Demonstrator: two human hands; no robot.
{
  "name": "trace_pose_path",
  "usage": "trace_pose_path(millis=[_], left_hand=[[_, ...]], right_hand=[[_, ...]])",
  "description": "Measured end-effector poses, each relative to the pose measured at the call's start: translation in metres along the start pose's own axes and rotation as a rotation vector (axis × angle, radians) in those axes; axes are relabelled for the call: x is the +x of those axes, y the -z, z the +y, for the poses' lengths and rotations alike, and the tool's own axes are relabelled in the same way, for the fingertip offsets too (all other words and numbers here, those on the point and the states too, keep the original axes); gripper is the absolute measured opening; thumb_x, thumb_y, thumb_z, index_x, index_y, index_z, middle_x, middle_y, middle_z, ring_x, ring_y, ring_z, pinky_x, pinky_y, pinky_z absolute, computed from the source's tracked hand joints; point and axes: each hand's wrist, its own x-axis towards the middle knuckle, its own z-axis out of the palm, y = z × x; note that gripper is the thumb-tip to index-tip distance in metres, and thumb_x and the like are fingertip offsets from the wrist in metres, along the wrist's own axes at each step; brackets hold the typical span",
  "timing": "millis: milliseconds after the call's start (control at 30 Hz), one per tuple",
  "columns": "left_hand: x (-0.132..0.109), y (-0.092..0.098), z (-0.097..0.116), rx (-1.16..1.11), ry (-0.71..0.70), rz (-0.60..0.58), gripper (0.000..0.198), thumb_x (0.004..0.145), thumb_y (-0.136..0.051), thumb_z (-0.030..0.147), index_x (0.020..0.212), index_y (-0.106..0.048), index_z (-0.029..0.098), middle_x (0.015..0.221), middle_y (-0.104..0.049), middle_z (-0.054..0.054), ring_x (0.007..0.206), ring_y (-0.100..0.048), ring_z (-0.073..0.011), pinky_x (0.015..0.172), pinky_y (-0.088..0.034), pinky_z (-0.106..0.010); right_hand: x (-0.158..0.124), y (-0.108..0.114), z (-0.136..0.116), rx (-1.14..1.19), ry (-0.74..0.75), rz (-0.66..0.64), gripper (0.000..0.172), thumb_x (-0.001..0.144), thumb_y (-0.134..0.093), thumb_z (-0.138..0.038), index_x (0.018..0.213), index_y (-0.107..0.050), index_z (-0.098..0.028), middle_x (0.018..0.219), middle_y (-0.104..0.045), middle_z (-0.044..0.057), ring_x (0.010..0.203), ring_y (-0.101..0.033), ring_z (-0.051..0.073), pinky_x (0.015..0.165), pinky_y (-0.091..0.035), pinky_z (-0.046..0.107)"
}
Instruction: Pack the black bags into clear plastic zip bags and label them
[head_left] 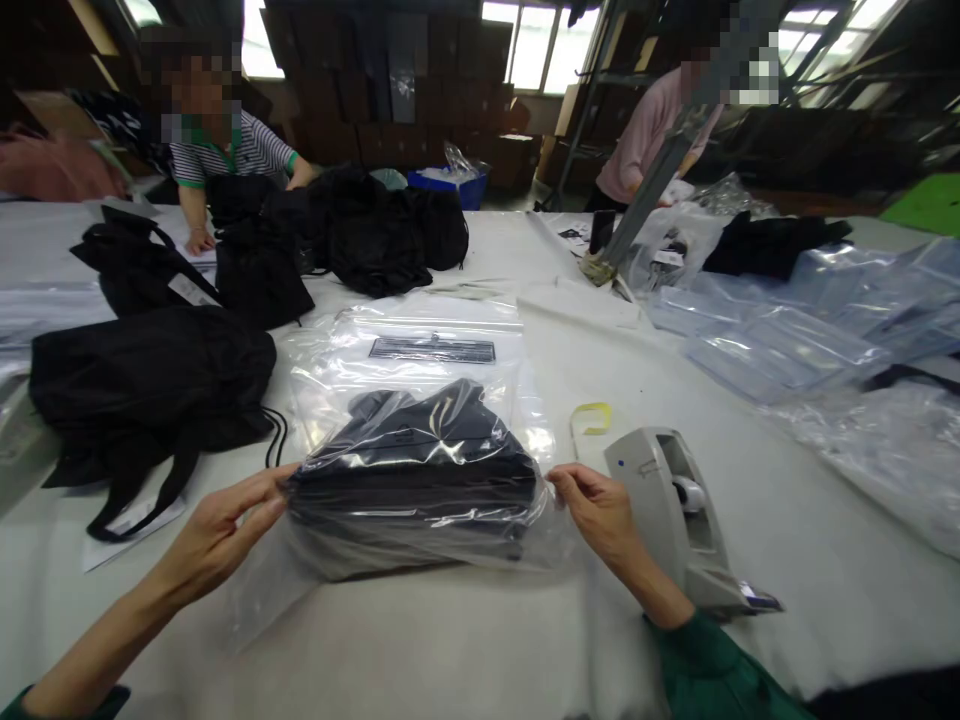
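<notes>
In front of me on the table lies a clear plastic bag [450, 520] with a folded black fabric item [420, 445] inside. My left hand [225, 530] pinches the bag's left edge between thumb and fingers. At the opposite edge, the fingertips of my right hand [600, 505] are closed on the same plastic. Beyond the black item, more clear bags [435, 325] with a printed text panel lie flat. A grey tape dispenser [675, 520] stands just right of my right hand.
Black drawstring bags [157, 380] lie at the left, with more [375, 230] behind. Clear plastic packaging [795, 330] covers the right side. A slanted metal post [660, 170] rises from the table. One person [232, 150] works across at the left, another [652, 130] at the right.
</notes>
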Motion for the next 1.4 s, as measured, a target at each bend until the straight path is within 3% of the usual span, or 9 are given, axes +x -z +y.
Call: trace_pose_path(millis=[167,367,433,533,633,733,967,1200,1400], left_hand=[[0.002,-0.011,0.003,-0.111,0.083,0.06,0.028,0.093,-0.049,0.036,0.074,-0.062,0.02,0.118,-0.068,-0.006,0.108,-0.064,-0.0223,0.091,-0.049,-0.024],[0.002,0.001,-0.011,-0.063,0.081,-0.067,0.026,0.093,-0.048,0.038,0.081,-0.063,0.021,0.12,-0.067,-0.006,0.109,-0.063,-0.0233,0.093,-0.05,-0.027],[0.002,0.011,-0.004,0.04,0.038,-0.089,0.022,0.092,-0.051,0.04,0.09,-0.063,0.022,0.127,-0.063,-0.007,0.115,-0.061,-0.0255,0.099,-0.047,-0.033],[0.005,0.014,0.038,0.277,-0.093,0.164,0.033,0.085,-0.06,0.045,0.11,-0.059,0.023,0.143,-0.048,-0.01,0.131,-0.045,-0.033,0.113,-0.03,-0.051],[0.017,-0.011,0.093,0.387,-0.31,0.413,0.056,0.079,-0.068,0.049,0.125,-0.051,0.022,0.148,-0.041,-0.014,0.137,-0.036,-0.0375,0.115,-0.019,-0.059],[0.042,-0.05,0.118,0.437,-0.403,0.369,0.058,0.081,-0.067,0.049,0.129,-0.05,0.022,0.136,-0.056,-0.014,0.126,-0.05,-0.0345,0.112,-0.023,-0.056],[0.069,-0.078,0.082,0.441,-0.454,0.405,0.035,0.088,-0.064,0.03,0.122,-0.056,0.024,0.115,-0.071,-0.006,0.099,-0.068,-0.0223,0.09,-0.038,-0.037],[0.058,-0.083,0.069,0.394,-0.446,0.456,0.043,0.084,-0.068,0.03,0.125,-0.057,0.03,0.113,-0.071,-0.003,0.093,-0.069,-0.0264,0.088,-0.042,-0.04],[0.056,-0.089,0.063,0.368,-0.389,0.455,0.045,0.085,-0.064,0.038,0.129,-0.053,0.034,0.117,-0.069,-0.002,0.098,-0.066,-0.0299,0.088,-0.044,-0.044]], right_hand=[[-0.011,0.002,-0.029,-0.384,0.442,0.388,0.02,0.092,-0.057,-0.025,0.108,-0.066,-0.017,0.101,-0.069,0.012,0.094,-0.066,0.025,0.084,-0.052,0.039],[0.004,-0.021,-0.066,-0.592,1.014,-0.006,0.055,0.086,-0.061,-0.055,0.13,-0.053,-0.023,0.129,-0.059,0.016,0.126,-0.049,0.036,0.11,-0.017,0.067],[0.023,-0.032,-0.064,-0.546,0.963,-0.1,0.053,0.087,-0.06,-0.054,0.127,-0.056,-0.02,0.123,-0.063,0.016,0.121,-0.053,0.034,0.108,-0.027,0.062],[0.042,-0.04,-0.057,-0.36,0.915,-0.162,0.049,0.087,-0.064,-0.048,0.124,-0.058,-0.016,0.112,-0.066,0.015,0.105,-0.06,0.027,0.096,-0.046,0.049],[0.044,-0.042,-0.054,-0.258,0.879,-0.158,0.048,0.083,-0.069,-0.046,0.121,-0.061,-0.017,0.107,-0.067,0.013,0.099,-0.061,0.026,0.088,-0.051,0.046],[0.04,-0.041,-0.054,-0.19,0.817,-0.176,0.047,0.082,-0.072,-0.043,0.12,-0.062,-0.019,0.108,-0.068,0.012,0.101,-0.061,0.026,0.089,-0.051,0.046],[0.036,-0.003,-0.044,0.072,0.442,-0.199,0.029,0.083,-0.07,-0.04,0.107,-0.071,-0.023,0.107,-0.073,0.007,0.102,-0.067,0.023,0.094,-0.052,0.039],[-0.037,0.139,0.021,-0.134,-0.295,0.432,0.049,0.082,-0.057,-0.06,0.098,-0.074,-0.016,0.101,-0.074,0.01,0.099,-0.066,0.027,0.093,-0.049,0.041],[-0.1,0.169,0.044,-0.116,-0.529,0.279,0.054,0.073,-0.062,-0.065,0.069,-0.076,-0.013,0.071,-0.074,0.01,0.077,-0.068,0.026,0.074,-0.053,0.038]])
